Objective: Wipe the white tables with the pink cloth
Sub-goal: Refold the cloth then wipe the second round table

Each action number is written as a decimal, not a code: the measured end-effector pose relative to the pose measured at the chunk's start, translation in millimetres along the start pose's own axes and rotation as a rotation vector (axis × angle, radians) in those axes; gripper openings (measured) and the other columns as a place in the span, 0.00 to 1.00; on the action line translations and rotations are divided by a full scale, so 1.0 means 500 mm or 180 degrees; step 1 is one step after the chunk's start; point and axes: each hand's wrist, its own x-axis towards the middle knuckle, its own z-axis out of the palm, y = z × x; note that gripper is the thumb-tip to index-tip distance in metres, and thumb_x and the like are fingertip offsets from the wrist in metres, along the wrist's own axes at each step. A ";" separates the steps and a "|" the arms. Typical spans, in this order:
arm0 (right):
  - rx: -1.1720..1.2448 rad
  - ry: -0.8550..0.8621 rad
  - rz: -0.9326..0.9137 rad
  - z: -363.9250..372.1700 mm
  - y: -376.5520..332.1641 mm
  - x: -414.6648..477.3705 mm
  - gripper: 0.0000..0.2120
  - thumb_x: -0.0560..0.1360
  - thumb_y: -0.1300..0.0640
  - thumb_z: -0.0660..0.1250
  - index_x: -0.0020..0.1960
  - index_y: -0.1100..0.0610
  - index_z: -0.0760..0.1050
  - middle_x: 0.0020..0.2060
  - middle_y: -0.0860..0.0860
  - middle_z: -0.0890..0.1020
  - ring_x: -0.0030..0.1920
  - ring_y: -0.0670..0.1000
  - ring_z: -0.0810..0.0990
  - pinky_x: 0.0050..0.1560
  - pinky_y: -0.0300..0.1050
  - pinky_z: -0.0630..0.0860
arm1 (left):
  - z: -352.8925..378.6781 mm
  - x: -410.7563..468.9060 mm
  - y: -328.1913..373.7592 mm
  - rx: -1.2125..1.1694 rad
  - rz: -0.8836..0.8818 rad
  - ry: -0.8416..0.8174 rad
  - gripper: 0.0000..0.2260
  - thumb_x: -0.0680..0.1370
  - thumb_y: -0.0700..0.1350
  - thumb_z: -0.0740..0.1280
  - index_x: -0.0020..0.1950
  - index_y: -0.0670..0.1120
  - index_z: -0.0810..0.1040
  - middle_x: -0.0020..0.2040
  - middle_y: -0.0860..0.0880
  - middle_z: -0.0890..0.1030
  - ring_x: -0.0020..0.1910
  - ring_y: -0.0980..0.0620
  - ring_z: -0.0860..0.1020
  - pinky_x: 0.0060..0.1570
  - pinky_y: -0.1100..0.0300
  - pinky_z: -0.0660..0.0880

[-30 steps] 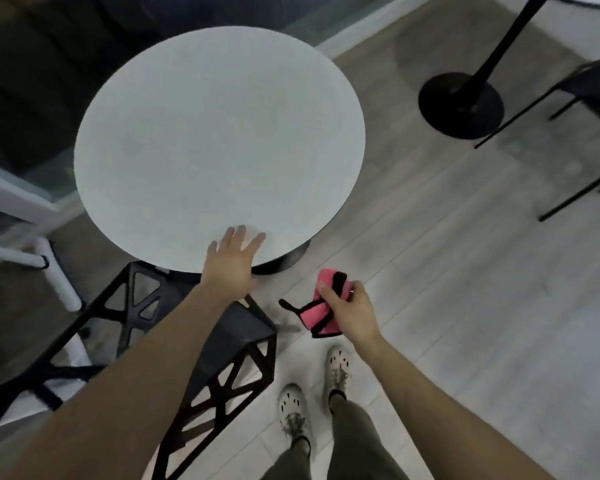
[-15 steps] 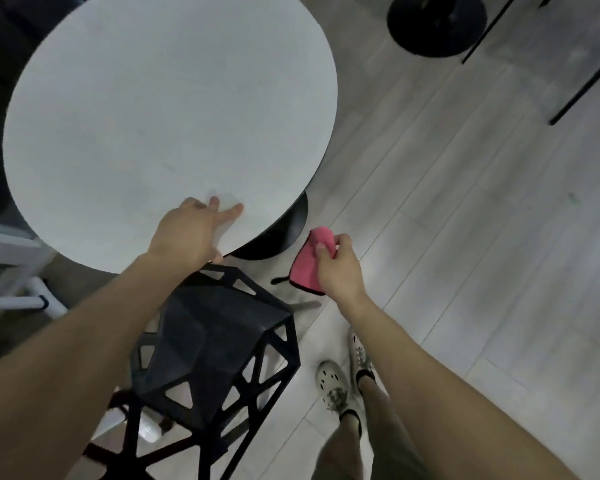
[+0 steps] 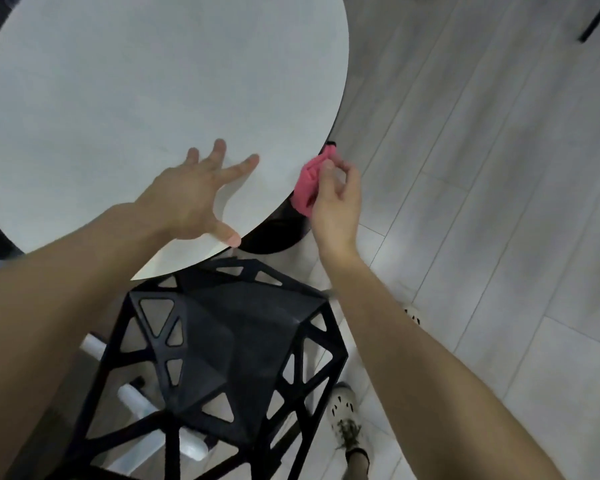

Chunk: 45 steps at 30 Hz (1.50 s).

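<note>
Wiping not begun: left hand [image 3: 191, 199] spread flat on the counter [image 3: 136, 81]; right hand [image 3: 336, 202] pinches the cloth [image 3: 305, 188] beside the rim; it should come on top next.

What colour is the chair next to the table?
Black, with triangle-shaped holes: the chair shows best in the head view.

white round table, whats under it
Under the round white tabletop, part of a black base shows past the near right rim; a black lattice chair stands at the near rim. The tabletop hides the rest of the base and any stem.
</note>
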 end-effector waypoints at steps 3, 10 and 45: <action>0.0278 0.0226 -0.0006 0.023 0.020 -0.022 0.23 0.89 0.54 0.61 0.82 0.47 0.63 0.63 0.47 0.85 0.65 0.47 0.84 0.70 0.47 0.79 | -0.001 0.002 -0.014 0.0011 0.0045 -0.0103 0.62 0.68 0.65 0.82 0.78 0.75 0.30 0.87 0.52 0.36 0.86 0.36 0.47 0.72 0.37 0.69; 0.1377 0.0435 0.0143 0.087 0.045 -0.006 0.27 0.84 0.58 0.72 0.81 0.53 0.71 0.67 0.51 0.84 0.68 0.50 0.83 0.73 0.53 0.78 | 0.001 0.005 -0.033 -0.0087 0.0017 0.0009 0.63 0.65 0.63 0.84 0.78 0.78 0.35 0.87 0.53 0.39 0.86 0.38 0.49 0.77 0.38 0.63; -0.0428 0.1162 -0.1662 0.061 -0.028 0.098 0.13 0.81 0.64 0.71 0.65 0.61 0.84 0.61 0.52 0.81 0.57 0.46 0.82 0.59 0.32 0.77 | 0.004 0.004 -0.014 0.0181 0.0135 0.0145 0.62 0.65 0.70 0.80 0.79 0.77 0.34 0.88 0.54 0.41 0.86 0.39 0.53 0.74 0.38 0.68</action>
